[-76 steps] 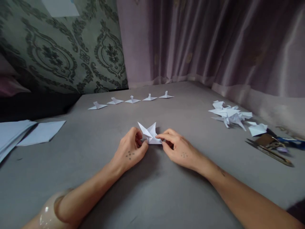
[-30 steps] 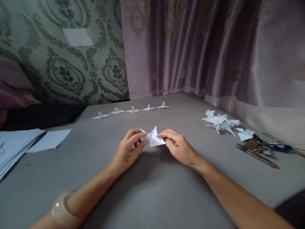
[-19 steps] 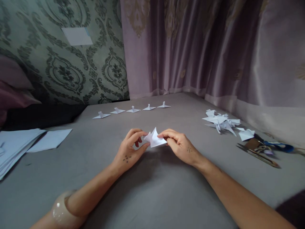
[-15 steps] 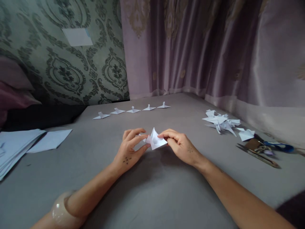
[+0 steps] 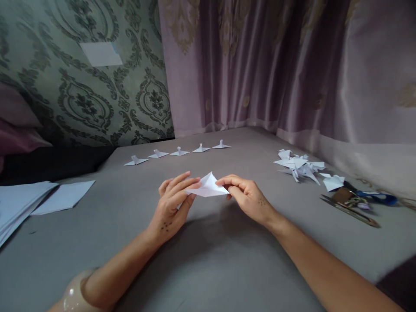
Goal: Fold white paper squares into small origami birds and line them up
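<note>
Between my hands, above the grey surface, is a folded piece of white paper with a peak standing up at its back. My left hand pinches its left corner between thumb and fingers, the other fingers stretched out. At its right corner my right hand grips the paper with thumb and forefinger. Beyond my hands, several small folded paper figures stand in a slanting row, each with a raised middle and flat pointed sides.
To the right lies a pile of folded white paper pieces. Nearer are a pointed metal tool, apparently scissors, and a blue-handled tool. White sheets are stacked at the left. Wall and curtain bound the surface behind.
The paper now looks wider and flatter, its left side opened out. My left hand has shifted left a little, while my right hand stays nearly in place.
</note>
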A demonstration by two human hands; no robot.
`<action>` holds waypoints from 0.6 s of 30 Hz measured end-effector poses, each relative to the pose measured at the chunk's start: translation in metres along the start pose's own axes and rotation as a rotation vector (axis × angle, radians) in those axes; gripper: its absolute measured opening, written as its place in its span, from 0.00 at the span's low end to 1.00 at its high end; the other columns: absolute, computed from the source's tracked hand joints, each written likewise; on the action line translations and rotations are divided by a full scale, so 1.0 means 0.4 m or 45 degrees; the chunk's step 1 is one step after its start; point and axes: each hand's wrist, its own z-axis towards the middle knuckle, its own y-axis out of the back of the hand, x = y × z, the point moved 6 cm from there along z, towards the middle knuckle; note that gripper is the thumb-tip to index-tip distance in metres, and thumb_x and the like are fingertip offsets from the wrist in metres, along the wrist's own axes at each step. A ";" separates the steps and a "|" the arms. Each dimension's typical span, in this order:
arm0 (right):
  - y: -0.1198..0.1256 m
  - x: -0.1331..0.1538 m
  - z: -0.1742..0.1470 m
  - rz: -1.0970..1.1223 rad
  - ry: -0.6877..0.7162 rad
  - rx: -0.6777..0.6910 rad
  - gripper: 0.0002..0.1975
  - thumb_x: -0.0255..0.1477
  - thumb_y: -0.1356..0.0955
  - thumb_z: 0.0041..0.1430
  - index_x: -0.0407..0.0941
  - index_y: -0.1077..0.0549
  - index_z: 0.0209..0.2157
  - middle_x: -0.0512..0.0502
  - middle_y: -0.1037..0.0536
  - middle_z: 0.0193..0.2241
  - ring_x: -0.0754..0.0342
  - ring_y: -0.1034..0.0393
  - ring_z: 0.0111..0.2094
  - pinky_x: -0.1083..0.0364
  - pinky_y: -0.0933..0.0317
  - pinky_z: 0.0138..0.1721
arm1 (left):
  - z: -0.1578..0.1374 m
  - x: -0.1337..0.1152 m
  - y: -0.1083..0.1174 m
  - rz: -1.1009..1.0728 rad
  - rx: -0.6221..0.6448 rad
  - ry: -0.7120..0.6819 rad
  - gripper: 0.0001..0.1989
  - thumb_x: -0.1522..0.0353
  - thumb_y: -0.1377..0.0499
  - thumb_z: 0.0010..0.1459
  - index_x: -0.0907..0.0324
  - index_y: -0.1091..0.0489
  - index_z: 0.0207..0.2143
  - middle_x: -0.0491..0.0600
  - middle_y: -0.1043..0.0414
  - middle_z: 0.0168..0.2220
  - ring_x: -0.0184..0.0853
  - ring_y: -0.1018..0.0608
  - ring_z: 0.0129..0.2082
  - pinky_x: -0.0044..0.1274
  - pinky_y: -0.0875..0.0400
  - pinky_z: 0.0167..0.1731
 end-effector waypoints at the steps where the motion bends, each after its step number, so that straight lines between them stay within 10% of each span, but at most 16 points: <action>1: -0.001 -0.001 -0.001 0.007 -0.016 0.009 0.16 0.23 0.41 0.56 0.43 0.24 0.39 0.46 0.25 0.36 0.57 0.33 0.33 0.55 0.38 0.36 | 0.000 0.002 0.000 -0.064 -0.004 0.050 0.13 0.72 0.48 0.62 0.54 0.26 0.43 0.50 0.25 0.47 0.40 0.30 0.53 0.38 0.52 0.58; 9: -0.014 0.016 -0.010 0.069 0.123 -0.030 0.18 0.26 0.36 0.56 0.45 0.31 0.50 0.44 0.24 0.43 0.53 0.29 0.43 0.52 0.36 0.45 | -0.032 0.066 -0.050 -1.085 -0.090 0.970 0.14 0.60 0.42 0.58 0.61 0.24 0.37 0.50 0.23 0.33 0.35 0.25 0.34 0.23 0.33 0.36; 18: -0.054 -0.025 -0.018 -0.062 -0.062 -0.071 0.12 0.34 0.33 0.56 0.44 0.25 0.40 0.45 0.21 0.37 0.54 0.28 0.35 0.54 0.35 0.37 | -0.048 0.057 -0.084 -1.407 -0.183 1.233 0.14 0.62 0.37 0.54 0.63 0.25 0.39 0.51 0.23 0.34 0.32 0.24 0.30 0.22 0.30 0.32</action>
